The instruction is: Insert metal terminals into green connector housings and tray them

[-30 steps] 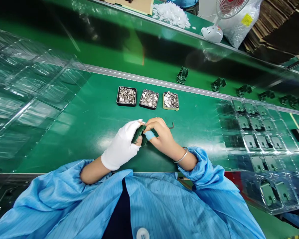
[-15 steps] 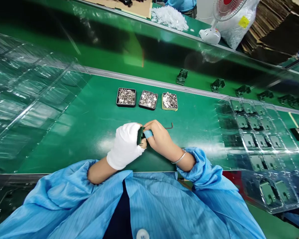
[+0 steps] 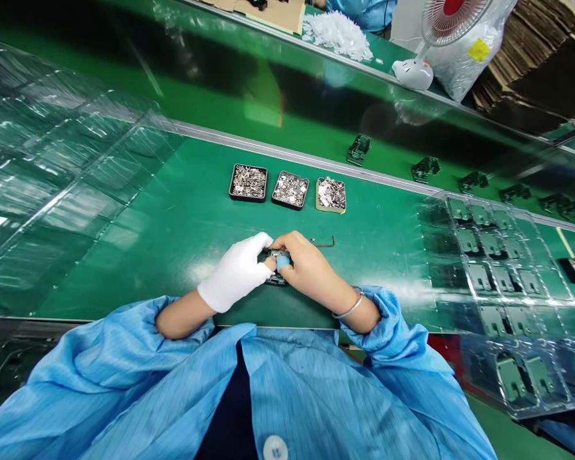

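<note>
A small dark green part (image 3: 278,278) is held between both hands above the green table. My left hand (image 3: 238,271), in a white glove with a bare thumb tip, grips its left side. My right hand (image 3: 311,265), bare with blue tape round one finger, has its fingers closed on the right side and top. An L-shaped hex key (image 3: 326,245) lies just beyond my right hand, with a tiny metal piece near its end. Behind them are a black tray of metal bits (image 3: 248,199), a second black tray (image 3: 287,203) and a yellowish tray (image 3: 330,209).
Clear plastic trays (image 3: 67,185) are stacked at the left. At the right, a clear blister tray (image 3: 522,252) holds several green parts. More parts, one being a green assembly (image 3: 359,149), stand on the strip behind the metal rail (image 3: 287,153). A fan (image 3: 414,73) stands farther back.
The held part has turned from upright on edge to a flatter pose, showing more of its face. My left hand has shifted its grip. The whole view has moved slightly.
</note>
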Motion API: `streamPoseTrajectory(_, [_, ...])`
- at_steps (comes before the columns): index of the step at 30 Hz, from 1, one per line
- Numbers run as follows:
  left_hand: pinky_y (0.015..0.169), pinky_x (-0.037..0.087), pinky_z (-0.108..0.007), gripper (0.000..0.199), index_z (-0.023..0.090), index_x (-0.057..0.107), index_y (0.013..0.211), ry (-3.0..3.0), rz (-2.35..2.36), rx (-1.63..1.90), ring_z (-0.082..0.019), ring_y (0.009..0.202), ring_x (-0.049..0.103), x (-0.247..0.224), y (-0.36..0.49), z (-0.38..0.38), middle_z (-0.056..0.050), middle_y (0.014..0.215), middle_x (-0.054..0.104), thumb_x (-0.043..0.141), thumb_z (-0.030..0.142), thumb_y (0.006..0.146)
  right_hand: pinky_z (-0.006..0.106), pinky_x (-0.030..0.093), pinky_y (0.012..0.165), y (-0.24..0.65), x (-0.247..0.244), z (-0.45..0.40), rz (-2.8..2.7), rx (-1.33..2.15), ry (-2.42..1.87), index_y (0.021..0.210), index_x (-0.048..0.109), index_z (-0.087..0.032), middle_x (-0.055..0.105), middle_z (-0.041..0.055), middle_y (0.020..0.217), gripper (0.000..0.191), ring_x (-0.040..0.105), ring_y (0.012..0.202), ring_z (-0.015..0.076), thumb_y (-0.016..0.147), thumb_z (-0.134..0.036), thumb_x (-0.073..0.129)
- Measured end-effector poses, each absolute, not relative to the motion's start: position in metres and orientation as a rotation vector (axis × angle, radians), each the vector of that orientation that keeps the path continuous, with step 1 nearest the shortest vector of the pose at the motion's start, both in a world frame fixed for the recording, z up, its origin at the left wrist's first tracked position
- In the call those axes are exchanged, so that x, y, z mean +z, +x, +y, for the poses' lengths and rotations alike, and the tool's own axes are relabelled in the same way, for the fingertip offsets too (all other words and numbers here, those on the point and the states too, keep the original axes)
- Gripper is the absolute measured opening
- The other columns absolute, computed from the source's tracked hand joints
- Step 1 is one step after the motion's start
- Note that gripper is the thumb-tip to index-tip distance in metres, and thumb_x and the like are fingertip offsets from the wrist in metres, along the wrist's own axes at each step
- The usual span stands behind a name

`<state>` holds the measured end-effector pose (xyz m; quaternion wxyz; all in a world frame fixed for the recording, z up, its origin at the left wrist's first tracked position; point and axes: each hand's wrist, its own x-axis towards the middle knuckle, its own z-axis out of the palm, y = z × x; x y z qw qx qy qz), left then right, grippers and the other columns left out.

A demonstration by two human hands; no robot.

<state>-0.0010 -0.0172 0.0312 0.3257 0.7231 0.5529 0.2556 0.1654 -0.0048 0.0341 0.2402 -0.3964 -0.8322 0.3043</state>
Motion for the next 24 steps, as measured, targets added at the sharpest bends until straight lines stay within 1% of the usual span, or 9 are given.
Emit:
streamPoseTrajectory(4, [0.06, 0.04, -0.031, 0.007, 0.021, 0.044, 0.071, 1.952, 1.48, 0.707, -0.018, 0.064, 0.052, 0.029, 0.0, -0.014, 0.001, 0.066, 0.052, 0.043, 0.027, 0.072, 0.036, 0.048, 0.089, 0.162, 0.033, -0.011, -2.275, 0.803, -1.134, 0.1, 0.053, -0.018, 0.058, 0.0084, 0.101, 0.033, 0.056, 0.098, 0.0204, 0.072, -0.002, 0.044])
streamPoseTrajectory(6, [0.061, 0.042, -0.031, 0.008, 0.021, 0.046, 0.071, 1.969, 1.481, 0.723, -0.018, 0.065, 0.053, 0.028, -0.001, -0.015, 0.001, 0.067, 0.054, 0.043, 0.028, 0.072, 0.035, 0.048, 0.088, 0.165, 0.038, -0.01, -2.281, 0.834, -1.145, 0.102, 0.053, -0.018, 0.059, 0.0079, 0.103, 0.034, 0.057, 0.099, 0.0196, 0.073, -0.002, 0.046])
streamPoseTrajectory(10, [0.08, 0.051, -0.035, 0.023, 0.018, 0.058, 0.093, 1.933, 1.413, 0.758, -0.022, 0.089, 0.064, 0.026, -0.01, -0.02, -0.006, 0.094, 0.068, 0.046, 0.032, 0.08, 0.03, 0.049, 0.085, 0.177, 0.054, 0.027, -2.352, 1.008, -1.054, 0.104, 0.058, -0.017, 0.067, 0.005, 0.101, 0.023, 0.062, 0.093, 0.0164, 0.083, -0.012, 0.051])
streamPoseTrajectory(12, [0.088, 0.052, -0.036, 0.03, 0.018, 0.059, 0.104, 1.904, 1.411, 0.793, -0.022, 0.099, 0.065, 0.025, -0.018, -0.018, -0.008, 0.107, 0.069, 0.046, 0.034, 0.083, 0.032, 0.047, 0.089, 0.181, 0.06, 0.061, -2.376, 0.83, -1.197, 0.103, 0.062, -0.016, 0.068, 0.0068, 0.105, 0.021, 0.062, 0.097, 0.0183, 0.088, -0.015, 0.047])
streamPoseTrajectory(14, [0.093, 0.052, -0.037, 0.031, 0.017, 0.062, 0.106, 1.984, 1.435, 0.778, -0.022, 0.103, 0.065, 0.022, -0.028, -0.012, -0.009, 0.11, 0.07, 0.042, 0.028, 0.085, 0.037, 0.042, 0.096, 0.181, 0.061, 0.096, -2.491, 0.54, -1.386, 0.104, 0.065, -0.014, 0.068, 0.0104, 0.113, 0.027, 0.061, 0.106, 0.0223, 0.088, -0.009, 0.044])
streamPoseTrajectory(17, [0.103, 0.046, -0.044, 0.043, 0.017, 0.067, 0.11, 2.318, 1.374, 0.558, -0.025, 0.119, 0.059, 0.013, -0.039, 0.003, -0.009, 0.123, 0.067, 0.04, 0.013, 0.076, 0.045, 0.033, 0.104, 0.171, 0.054, 0.131, -2.736, 0.233, -1.514, 0.108, 0.067, -0.015, 0.067, 0.0132, 0.117, 0.032, 0.058, 0.112, 0.028, 0.085, -0.007, 0.046])
streamPoseTrajectory(19, [0.106, 0.042, -0.049, 0.053, 0.018, 0.066, 0.116, 2.506, 1.324, 0.361, -0.028, 0.128, 0.053, 0.007, -0.045, 0.013, -0.009, 0.132, 0.061, 0.042, 0.007, 0.071, 0.047, 0.033, 0.103, 0.163, 0.05, 0.139, -2.817, 0.148, -1.569, 0.106, 0.068, -0.015, 0.068, 0.0144, 0.114, 0.03, 0.059, 0.109, 0.0292, 0.085, -0.008, 0.047])
streamPoseTrajectory(21, [0.105, 0.042, -0.053, 0.055, 0.017, 0.065, 0.12, 2.6, 1.366, 0.261, -0.031, 0.129, 0.051, 0.002, -0.048, 0.021, -0.011, 0.136, 0.058, 0.043, 0.007, 0.07, 0.045, 0.035, 0.1, 0.159, 0.046, 0.138, -2.833, 0.126, -1.6, 0.103, 0.068, -0.013, 0.069, 0.0153, 0.109, 0.028, 0.061, 0.104, 0.0281, 0.085, -0.007, 0.047])
streamPoseTrajectory(24, [0.103, 0.043, -0.05, 0.048, 0.014, 0.065, 0.118, 2.632, 1.451, 0.347, -0.031, 0.124, 0.055, 0.001, -0.048, 0.025, -0.014, 0.133, 0.059, 0.044, 0.011, 0.075, 0.044, 0.034, 0.101, 0.159, 0.042, 0.133, -2.799, 0.092, -1.597, 0.105, 0.066, -0.014, 0.069, 0.0145, 0.108, 0.029, 0.061, 0.101, 0.0263, 0.087, -0.008, 0.044])
